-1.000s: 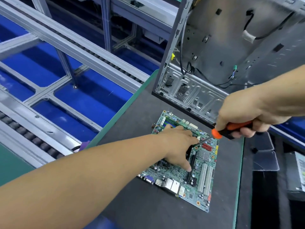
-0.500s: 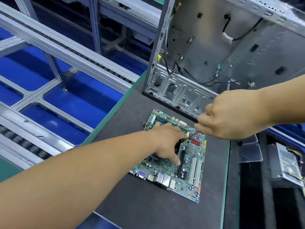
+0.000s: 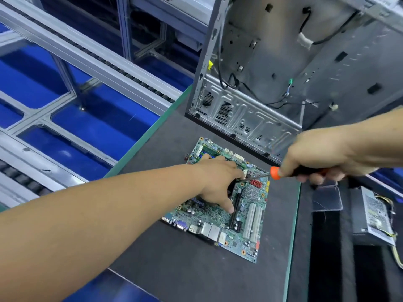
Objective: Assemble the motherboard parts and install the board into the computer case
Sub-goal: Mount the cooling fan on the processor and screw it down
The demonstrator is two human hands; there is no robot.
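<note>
The green motherboard (image 3: 247,214) lies flat on the dark mat (image 3: 174,258). My left hand (image 3: 220,184) spans a black cooler (image 3: 231,186) at the board's middle, fingers on its far side and thumb on the near side. The cooler is mostly hidden under the hand. My right hand (image 3: 327,155) grips a screwdriver (image 3: 275,172) with an orange and black handle. Its thin shaft slants down to the left, and the tip sits on the board beside my left fingertips. The open metal computer case (image 3: 250,123) stands upright just behind the board.
Loose black cables hang inside the case. A power supply unit (image 3: 373,219) and small dark trays (image 3: 327,199) lie right of the mat's green edge. Aluminium conveyor rails (image 3: 87,62) over blue panels run along the left.
My right hand has drawn back to the right, so the screwdriver's orange collar and shaft show again. The left hand stays on the cooler.
</note>
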